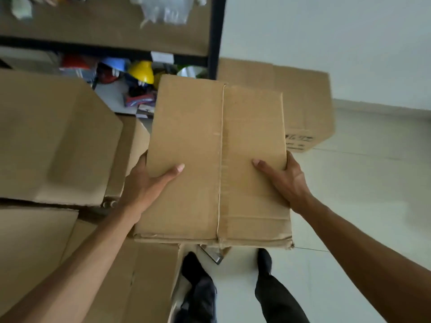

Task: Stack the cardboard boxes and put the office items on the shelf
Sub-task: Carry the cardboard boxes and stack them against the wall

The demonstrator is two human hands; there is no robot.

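1. Cardboard box (217, 159), closed, seam running lengthwise along the top: held in the air in front of the body, above the floor (363, 183), long axis pointing away toward the shelf (217, 36).
2. Left hand (144, 183): clasps the box's left edge, thumb laid flat on the top face, fingers hidden down the side. Grip pinching the box between thumb and fingers.
3. Right hand (286, 180): clasps the right edge in mirrored fashion, thumb on top, fingers wrapped over the side. Grip likewise pinching the box.
4. Large box (53, 141) at left, blurred, resting on another box (32, 231) beneath it; a third flattish box (144, 280) lower down, near the left foot.
5. Further box (305, 108) on the floor against the wall, beyond the held box, printed marking on its side unreadable.
6. Shelf frame black, boards brown; lower level carries a yellow helmet (142, 71) and mixed coloured items, too blurred to identify. Upper level holds clear plastic packaging (163, 10).
7. Dark shoes (264, 257) and trousers visible below the held box.
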